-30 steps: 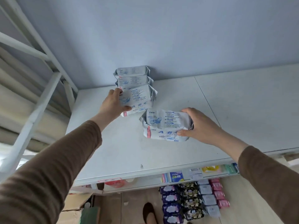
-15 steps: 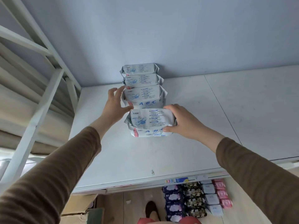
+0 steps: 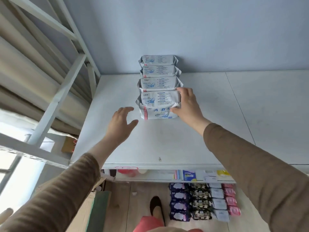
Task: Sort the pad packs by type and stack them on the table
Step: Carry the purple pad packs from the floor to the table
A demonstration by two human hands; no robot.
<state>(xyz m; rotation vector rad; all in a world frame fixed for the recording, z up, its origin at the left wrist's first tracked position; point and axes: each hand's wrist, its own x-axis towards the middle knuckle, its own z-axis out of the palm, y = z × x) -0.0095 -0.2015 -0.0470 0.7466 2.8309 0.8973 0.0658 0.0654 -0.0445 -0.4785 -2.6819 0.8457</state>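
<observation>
Four white pad packs sit in a tight row on my surface, running from the back wall toward me, each touching the next. My right hand is on the right end of the nearest pack, fingers curled over its top edge and thumb against the front face, so that grip is pinching the wrapper's end. My left hand hangs just beside the pack's left end, not touching, its grip spread with the fingers loosely fanned.

I judge these packs light and soft: thin crinkly film over squashy padding, with gathered seams at both ends. The film looks slick, so I would take hold across the short ends, palms squeezing gently inward, rather than by the top face. More packs of other types wait on the floor below.
</observation>
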